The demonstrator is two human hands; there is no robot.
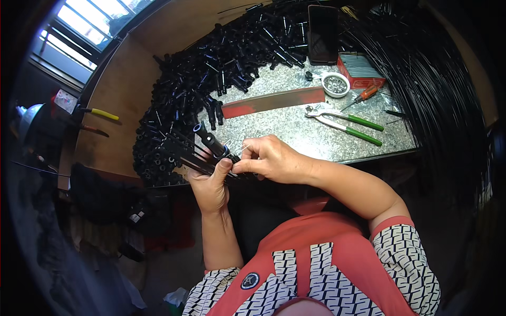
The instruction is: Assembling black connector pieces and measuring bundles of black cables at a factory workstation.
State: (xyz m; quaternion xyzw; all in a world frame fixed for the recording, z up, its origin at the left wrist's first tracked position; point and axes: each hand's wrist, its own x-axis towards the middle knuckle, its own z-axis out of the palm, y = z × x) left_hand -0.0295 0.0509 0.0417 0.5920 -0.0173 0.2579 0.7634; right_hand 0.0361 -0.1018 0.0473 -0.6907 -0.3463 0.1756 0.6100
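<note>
My left hand [212, 185] is closed round a black umbrella frame [212, 143], a tubular piece with several dark flat ribs pointing up and to the left. Its thumb presses near the tube's lower end. Close against that thumb, my right hand [276, 160] has its fingers pinched together at the frame's lower end. A thin pale wire [245, 147] sticks out by the curled right index finger. The fingers hide just where the wire meets the frame. Both hands are at the table's front edge.
Black tubes [174, 100] are heaped along the left and back. Long thin black rods [421, 79] lie at right. On the speckled tabletop [274, 126] are a red-brown strip [274, 101], green-handled pincers [350, 126], a screwdriver [366, 94], a white bowl [345, 87], a red box [363, 82] and a phone [322, 34].
</note>
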